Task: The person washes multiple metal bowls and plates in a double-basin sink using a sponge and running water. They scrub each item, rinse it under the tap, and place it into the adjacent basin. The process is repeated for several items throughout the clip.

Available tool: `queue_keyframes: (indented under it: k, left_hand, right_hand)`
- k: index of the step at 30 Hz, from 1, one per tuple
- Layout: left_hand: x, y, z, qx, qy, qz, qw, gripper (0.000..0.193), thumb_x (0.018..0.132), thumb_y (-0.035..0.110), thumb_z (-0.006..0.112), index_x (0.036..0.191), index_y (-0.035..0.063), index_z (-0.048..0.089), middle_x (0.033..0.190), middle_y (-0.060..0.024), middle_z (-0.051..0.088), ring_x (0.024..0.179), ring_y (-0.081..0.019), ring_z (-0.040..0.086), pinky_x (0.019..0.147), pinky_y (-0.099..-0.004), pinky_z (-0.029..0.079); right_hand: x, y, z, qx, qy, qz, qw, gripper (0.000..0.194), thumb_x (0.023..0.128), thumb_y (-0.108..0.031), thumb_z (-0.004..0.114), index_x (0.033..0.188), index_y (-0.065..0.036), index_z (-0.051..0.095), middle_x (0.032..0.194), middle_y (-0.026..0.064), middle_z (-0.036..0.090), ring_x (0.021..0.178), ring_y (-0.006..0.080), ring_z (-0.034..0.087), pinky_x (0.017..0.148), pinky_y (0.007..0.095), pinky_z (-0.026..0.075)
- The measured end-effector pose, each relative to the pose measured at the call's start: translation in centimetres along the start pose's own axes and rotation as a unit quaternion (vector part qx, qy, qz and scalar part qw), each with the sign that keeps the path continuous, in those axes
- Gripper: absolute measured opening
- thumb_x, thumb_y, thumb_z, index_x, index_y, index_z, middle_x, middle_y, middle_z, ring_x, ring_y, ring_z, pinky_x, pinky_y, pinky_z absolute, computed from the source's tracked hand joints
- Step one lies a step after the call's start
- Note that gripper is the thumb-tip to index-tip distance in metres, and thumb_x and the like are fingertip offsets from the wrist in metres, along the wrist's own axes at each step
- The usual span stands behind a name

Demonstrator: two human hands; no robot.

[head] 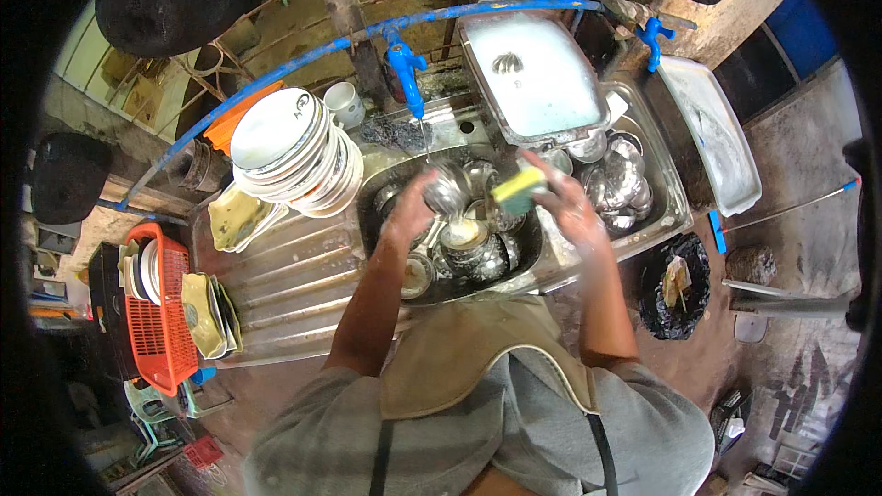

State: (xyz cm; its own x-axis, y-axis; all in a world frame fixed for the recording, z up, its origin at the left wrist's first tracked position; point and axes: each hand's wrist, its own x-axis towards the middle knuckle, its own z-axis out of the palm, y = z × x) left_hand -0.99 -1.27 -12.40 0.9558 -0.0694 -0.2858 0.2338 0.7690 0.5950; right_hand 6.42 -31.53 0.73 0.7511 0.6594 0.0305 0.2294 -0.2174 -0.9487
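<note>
Above the left basin of a steel sink [386,176], my left hand [411,210] grips a shiny metal bowl [448,189]. Whitish liquid pours from the bowl's lower edge onto metal bowls [482,255] piled in that basin. My right hand [568,210], blurred, holds a yellow and green scrubbing sponge [519,191] just right of the bowl and apart from it. A thin stream of water falls from the blue tap [408,79] behind my left hand. More metal bowls [620,176] lie heaped in the right basin.
A tub of soapy water [544,83] stands behind the right basin. Stacked plates [296,151] and yellowish dishes [238,217] rest on the ribbed drainboard [296,289]. An orange basket [165,331] holds dishes at left. A black-lined bin [675,289] and white tray [713,131] are at right.
</note>
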Motion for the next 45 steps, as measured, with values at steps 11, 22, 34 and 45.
queue_keyframes:
  k: [11,22,34,45]
  left_hand:
    - [1.6,4.8,5.3,-0.177,0.039,0.125,0.976,0.049,0.102,0.052,0.055,0.128,0.0111,0.063,0.125,-0.0099,0.07,0.113,-0.032,0.067,0.099,-0.0512,0.055]
    - [-0.5,2.3,5.4,-0.247,-0.005,0.075,0.966,0.057,0.105,0.054,0.043,0.139,0.0113,0.062,0.137,-0.0114,0.066,0.13,-0.0328,0.061,0.114,-0.0564,0.044]
    - [-2.7,4.6,7.8,-0.205,0.046,0.14,0.968,0.058,0.105,0.052,0.041,0.127,0.0022,0.062,0.115,-0.0148,0.071,0.11,-0.0354,0.069,0.102,-0.0476,0.053]
    - [0.4,2.3,6.4,-0.087,-0.002,0.167,0.982,0.057,0.106,0.051,0.045,0.139,0.0057,0.057,0.133,-0.0142,0.065,0.123,-0.0338,0.063,0.107,-0.0517,0.05]
  right_hand:
    - [16.9,-1.0,12.5,-0.302,0.07,-0.214,0.926,0.033,0.088,-0.037,0.067,0.101,-0.009,0.077,0.107,0.0174,0.075,0.096,0.0379,0.072,0.088,0.0487,0.057]
    - [13.2,0.4,12.3,-0.173,0.137,-0.293,0.93,0.04,0.101,-0.036,0.051,0.099,-0.004,0.076,0.102,0.0212,0.074,0.097,0.0404,0.071,0.089,0.0509,0.056]
    - [12.0,1.5,14.5,-0.013,0.106,-0.262,0.959,0.029,0.103,-0.026,0.056,0.115,-0.004,0.072,0.121,0.019,0.07,0.117,0.0372,0.065,0.112,0.0481,0.047]
    - [13.7,-2.7,12.4,-0.111,0.014,-0.081,0.99,0.029,0.099,-0.028,0.058,0.098,-0.007,0.078,0.099,0.0141,0.076,0.103,0.0363,0.07,0.101,0.0501,0.053]
